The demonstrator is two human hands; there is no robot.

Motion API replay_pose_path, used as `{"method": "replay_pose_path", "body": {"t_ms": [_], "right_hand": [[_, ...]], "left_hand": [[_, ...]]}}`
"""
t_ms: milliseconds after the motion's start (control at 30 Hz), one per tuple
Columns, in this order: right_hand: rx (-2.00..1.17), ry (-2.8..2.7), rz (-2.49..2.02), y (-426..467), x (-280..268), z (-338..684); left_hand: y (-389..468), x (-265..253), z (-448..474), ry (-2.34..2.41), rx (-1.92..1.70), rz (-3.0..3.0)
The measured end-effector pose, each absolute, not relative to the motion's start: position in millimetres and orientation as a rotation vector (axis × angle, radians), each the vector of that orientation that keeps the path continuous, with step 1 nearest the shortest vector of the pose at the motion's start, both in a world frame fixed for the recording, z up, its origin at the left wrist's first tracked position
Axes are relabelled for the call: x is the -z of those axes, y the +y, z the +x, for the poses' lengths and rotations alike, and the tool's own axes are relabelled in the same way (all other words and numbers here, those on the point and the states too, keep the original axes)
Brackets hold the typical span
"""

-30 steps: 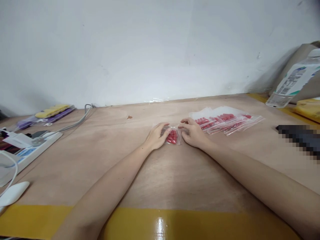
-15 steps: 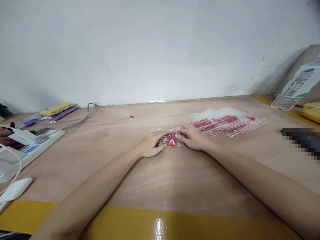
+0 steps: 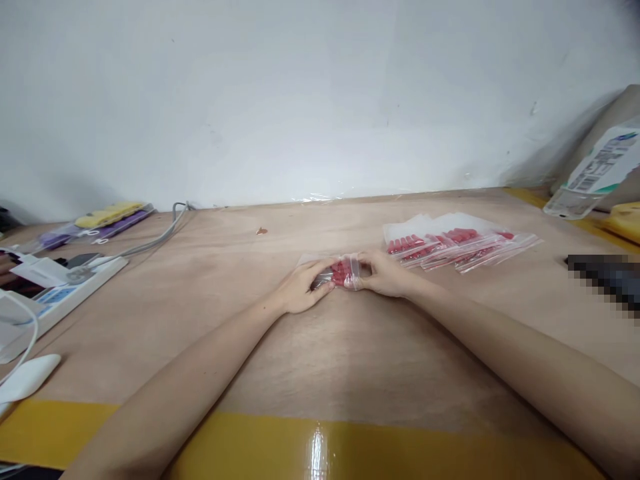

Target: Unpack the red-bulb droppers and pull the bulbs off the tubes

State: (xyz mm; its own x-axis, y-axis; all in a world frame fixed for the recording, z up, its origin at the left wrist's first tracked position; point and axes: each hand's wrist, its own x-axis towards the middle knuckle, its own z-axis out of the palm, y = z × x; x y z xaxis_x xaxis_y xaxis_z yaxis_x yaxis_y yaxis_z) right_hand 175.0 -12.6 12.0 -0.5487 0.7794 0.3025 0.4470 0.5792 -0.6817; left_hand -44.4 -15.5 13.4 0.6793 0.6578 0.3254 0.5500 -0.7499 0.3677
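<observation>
A small clear plastic zip bag (image 3: 345,273) with several red pieces inside lies on the wooden table in front of me. My left hand (image 3: 304,285) grips its left side, thumb at the near edge and fingers over the far edge. At the bag's right end, my right hand (image 3: 384,273) holds the zip strip between thumb and fingers. What the red pieces are I cannot make out. Just beyond my right hand lies a fanned pile of similar bags (image 3: 450,241) with red pieces in them.
On the left stand a white power strip (image 3: 75,293) with cables and a white rounded object (image 3: 31,379). Yellow and purple packets (image 3: 113,217) lie at the back left. A clear plastic bottle (image 3: 590,177) and a pixelated dark object (image 3: 605,277) are on the right. Yellow tape (image 3: 260,443) runs along the front edge.
My right thumb has moved to the near corner of the bag, its fingers at the far corner. The bag looks more bunched between my hands. The left hand stays nearly in place.
</observation>
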Motion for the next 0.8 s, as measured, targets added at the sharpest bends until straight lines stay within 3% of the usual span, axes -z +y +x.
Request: {"method": "replay_pose_path", "body": {"t_ms": [100, 200, 567, 800], "right_hand": [[-1.054, -2.110, -0.892, -11.0, -14.1, 174.6], [-1.179, -2.006, -0.919, -11.0, -13.2, 173.2], [-0.900, -1.808, -0.985, -12.2, 4.4, 157.4], [-0.913, -1.673, -1.077, -10.0, -2.4, 168.1]], "left_hand": [[-16.7, -15.1, -44.2, 0.986, -0.638, 2.651], [-17.4, -15.6, -43.9, 1.010, -0.648, 2.644], [-15.9, -14.8, -42.9, 0.978, -0.724, 2.645], [-15.3, -14.5, -44.3, 1.130, -0.653, 2.604]]}}
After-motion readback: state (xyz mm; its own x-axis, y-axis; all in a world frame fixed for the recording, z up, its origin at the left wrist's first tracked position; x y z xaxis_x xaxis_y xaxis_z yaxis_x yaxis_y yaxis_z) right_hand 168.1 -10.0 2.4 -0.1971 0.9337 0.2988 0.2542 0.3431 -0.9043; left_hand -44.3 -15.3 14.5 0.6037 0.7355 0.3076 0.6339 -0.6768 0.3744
